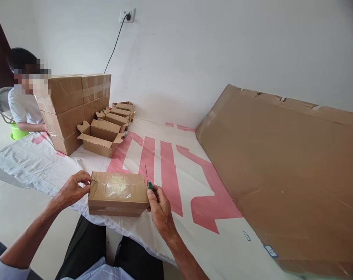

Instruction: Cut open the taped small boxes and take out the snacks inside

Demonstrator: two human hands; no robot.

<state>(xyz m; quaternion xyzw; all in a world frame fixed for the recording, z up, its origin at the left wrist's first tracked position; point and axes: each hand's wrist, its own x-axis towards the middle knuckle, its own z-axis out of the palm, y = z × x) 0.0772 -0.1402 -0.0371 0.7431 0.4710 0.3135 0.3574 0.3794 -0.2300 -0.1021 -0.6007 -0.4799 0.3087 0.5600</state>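
Perhaps a blade [147, 177] beside taped cardboard box [118, 193].

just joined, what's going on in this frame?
A person sits at a white-and-red printed sheet holding a small taped cardboard box. The left hand steadies its left end; the right hand grips a green-handled blade upright at its right end. Open small boxes lie beyond, beside stacked cartons, where another person sits.
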